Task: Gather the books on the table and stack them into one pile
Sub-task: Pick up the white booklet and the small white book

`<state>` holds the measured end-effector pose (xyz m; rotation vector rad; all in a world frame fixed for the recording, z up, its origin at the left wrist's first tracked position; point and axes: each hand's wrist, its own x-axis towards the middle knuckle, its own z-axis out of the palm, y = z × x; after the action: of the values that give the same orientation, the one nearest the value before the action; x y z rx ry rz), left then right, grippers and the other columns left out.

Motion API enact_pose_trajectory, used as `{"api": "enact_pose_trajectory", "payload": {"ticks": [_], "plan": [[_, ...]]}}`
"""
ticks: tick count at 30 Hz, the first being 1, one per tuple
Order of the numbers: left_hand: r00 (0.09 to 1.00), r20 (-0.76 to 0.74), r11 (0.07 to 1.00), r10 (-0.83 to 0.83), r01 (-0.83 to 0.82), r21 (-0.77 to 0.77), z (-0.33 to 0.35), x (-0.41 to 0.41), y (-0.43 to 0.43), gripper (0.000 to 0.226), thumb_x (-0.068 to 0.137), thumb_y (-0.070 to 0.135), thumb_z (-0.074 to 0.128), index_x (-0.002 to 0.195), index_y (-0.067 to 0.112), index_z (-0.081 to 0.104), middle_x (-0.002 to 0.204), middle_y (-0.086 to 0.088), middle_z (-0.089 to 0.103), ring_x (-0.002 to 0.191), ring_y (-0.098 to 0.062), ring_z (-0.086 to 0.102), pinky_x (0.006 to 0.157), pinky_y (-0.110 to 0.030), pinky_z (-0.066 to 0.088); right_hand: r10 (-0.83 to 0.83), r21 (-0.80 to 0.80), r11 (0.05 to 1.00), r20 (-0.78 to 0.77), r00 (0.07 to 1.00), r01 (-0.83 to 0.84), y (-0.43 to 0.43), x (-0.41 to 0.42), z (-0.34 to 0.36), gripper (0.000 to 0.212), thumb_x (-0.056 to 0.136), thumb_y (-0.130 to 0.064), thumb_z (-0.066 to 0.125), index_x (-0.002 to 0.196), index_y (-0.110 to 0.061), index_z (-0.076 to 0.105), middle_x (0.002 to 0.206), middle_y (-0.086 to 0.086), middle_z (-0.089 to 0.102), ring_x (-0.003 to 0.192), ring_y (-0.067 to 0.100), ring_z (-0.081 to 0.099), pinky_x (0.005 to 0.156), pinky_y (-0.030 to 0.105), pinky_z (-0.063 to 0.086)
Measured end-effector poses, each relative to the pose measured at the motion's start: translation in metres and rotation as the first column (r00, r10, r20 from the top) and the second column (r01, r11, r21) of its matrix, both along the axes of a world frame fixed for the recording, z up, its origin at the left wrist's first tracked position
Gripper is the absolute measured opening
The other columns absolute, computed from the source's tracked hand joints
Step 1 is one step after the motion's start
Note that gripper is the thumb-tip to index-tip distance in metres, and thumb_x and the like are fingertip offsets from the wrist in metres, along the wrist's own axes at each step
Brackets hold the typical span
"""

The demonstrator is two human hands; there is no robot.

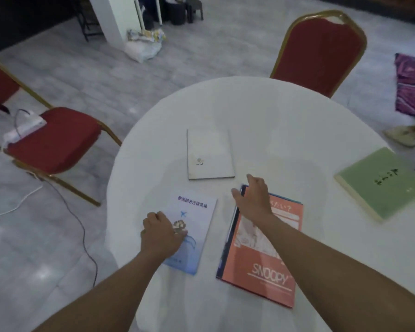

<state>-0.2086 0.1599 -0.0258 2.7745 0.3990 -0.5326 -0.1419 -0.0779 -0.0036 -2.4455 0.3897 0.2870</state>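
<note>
Books apart on table [273, 121], left fingers [177, 232] flat on blue booklet [197, 226], right fingers [237, 195] spread over orange book [261, 267]

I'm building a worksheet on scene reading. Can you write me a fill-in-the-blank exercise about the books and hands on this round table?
1. The left hand rests on the pale ____ booklet.
2. The right hand reaches over the orange book printed with the word ____.
3. The green book lies near the table's ____ edge.
4. The number of books lying on the table is ____.

Missing words: blue; SNOOPY; right; four
</note>
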Motion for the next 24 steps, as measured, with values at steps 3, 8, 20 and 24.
{"api": "enact_pose_trajectory", "payload": {"ticks": [3, 8, 20, 24], "plan": [[1.000, -0.002, 0.999, 0.020, -0.021, -0.029, -0.005, 0.003, 0.005, 0.082, 0.072, 0.057, 0.072, 0.126, 0.003, 0.041, 0.125, -0.014, 0.041, 0.118, -0.034, 0.042, 0.093, -0.044, 0.043, 0.045, 0.033, 0.999, -0.029, 0.999, -0.044, 0.020, 0.030, -0.006, 0.063, 0.095, -0.038, 0.060, 0.144, -0.004, 0.040, 0.147, 0.017, 0.039, 0.138, 0.033, 0.038, 0.111, 0.039, 0.034], [0.990, -0.063, 0.979, 0.124, -0.132, -0.153, -0.007, 0.018, 0.013, 0.093, 0.062, 0.048, 0.084, 0.130, 0.006, 0.038, 0.128, -0.015, 0.041, 0.121, -0.035, 0.041, 0.098, -0.043, 0.040, 0.001, -0.013, 1.000, -0.105, 0.994, -0.003, 0.048, 0.069, -0.023, 0.065, 0.090, -0.050, 0.063, 0.130, -0.001, 0.047, 0.139, 0.019, 0.042, 0.131, 0.037, 0.041, 0.103, 0.043, 0.040], [0.972, -0.104, 0.930, 0.210, -0.232, -0.287, -0.012, 0.023, 0.030, 0.084, 0.065, 0.035, 0.085, 0.125, 0.000, 0.039, 0.126, -0.017, 0.045, 0.122, -0.034, 0.043, 0.100, -0.036, 0.034, -0.267, 0.083, 0.949, -0.308, 0.913, 0.305, 0.053, 0.105, -0.033, 0.068, 0.079, -0.025, 0.072, 0.137, -0.005, 0.041, 0.136, 0.017, 0.047, 0.122, 0.036, 0.055, 0.098, 0.041, 0.052], [0.970, -0.085, 0.865, 0.226, -0.240, -0.440, -0.006, 0.020, 0.043, 0.040, 0.086, 0.024, 0.068, 0.110, 0.009, 0.040, 0.107, -0.011, 0.062, 0.099, -0.032, 0.061, 0.084, -0.037, 0.049, -0.287, 0.410, 0.808, -0.354, 0.890, 0.424, 0.043, 0.106, -0.032, 0.059, 0.063, -0.006, 0.060, 0.121, 0.000, 0.056, 0.114, 0.019, 0.065, 0.089, 0.040, 0.072, 0.069, 0.049, 0.063]]}}
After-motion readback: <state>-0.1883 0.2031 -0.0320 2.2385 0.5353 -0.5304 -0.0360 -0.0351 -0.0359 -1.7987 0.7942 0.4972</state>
